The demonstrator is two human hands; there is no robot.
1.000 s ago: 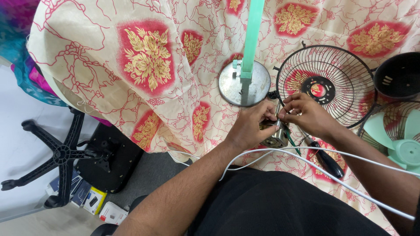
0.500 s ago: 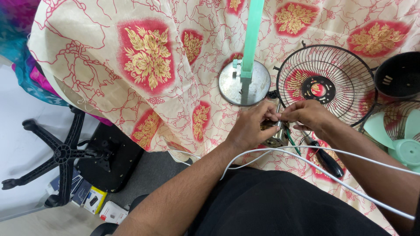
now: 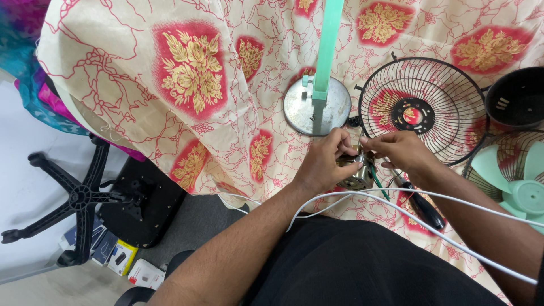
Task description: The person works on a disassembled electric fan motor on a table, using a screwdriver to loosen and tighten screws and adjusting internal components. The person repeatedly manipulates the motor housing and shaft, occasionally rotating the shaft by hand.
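My left hand (image 3: 326, 161) and my right hand (image 3: 396, 150) meet over a small metal fan motor (image 3: 356, 175) that rests on a cream cloth with red and gold flowers (image 3: 192, 85). Both hands pinch at the top of the motor; the fingers hide what they grip there. A white cord (image 3: 396, 201) runs across my wrists. A black-handled screwdriver (image 3: 422, 207) lies just under my right wrist.
A round metal base with a green pole (image 3: 317, 105) stands behind the hands. A black wire fan guard (image 3: 425, 107) lies to the right, with a black round housing (image 3: 518, 96) and a green fan blade (image 3: 518, 181) in another guard. A black chair base (image 3: 79, 195) and small boxes sit on the floor left.
My hands stay on the motor; the fingers have shifted slightly at its top. Nothing else has moved.
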